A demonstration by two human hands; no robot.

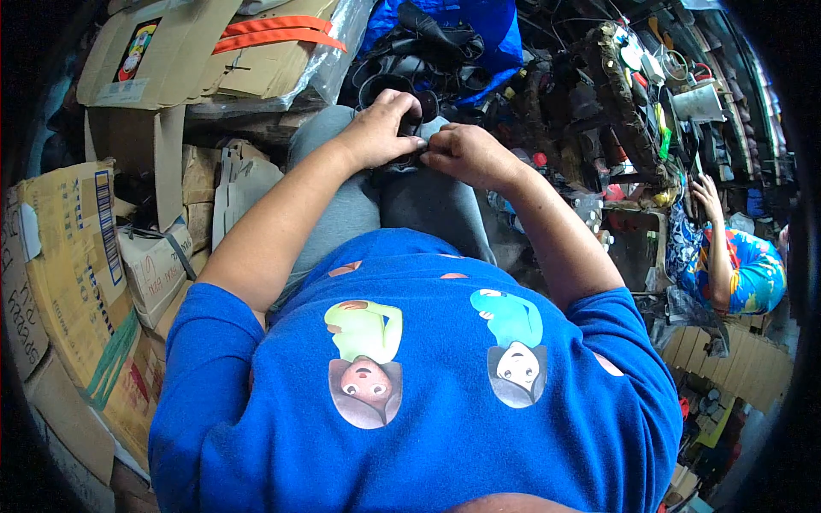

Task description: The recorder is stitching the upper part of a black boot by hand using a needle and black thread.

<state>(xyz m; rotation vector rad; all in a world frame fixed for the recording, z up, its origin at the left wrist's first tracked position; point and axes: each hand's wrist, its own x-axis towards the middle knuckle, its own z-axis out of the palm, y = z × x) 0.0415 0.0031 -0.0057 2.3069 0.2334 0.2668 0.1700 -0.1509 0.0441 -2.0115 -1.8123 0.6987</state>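
Dark piece btwn both hands over the lap, L hand nearer.
From my end, near to far: blue shirt, grey trousers, then hands at the knees. R hand: fingers curled in, tips by the piece's right edge; can't tell if pinched on it. L hand: thumb & fingers parted in a C arched over the dark piece, prob. holding it; contact hidden. Piece lies under/right of L fingers, left of R tips; long axis unclear, mostly covered. Beyond: black heap, blue sheet.
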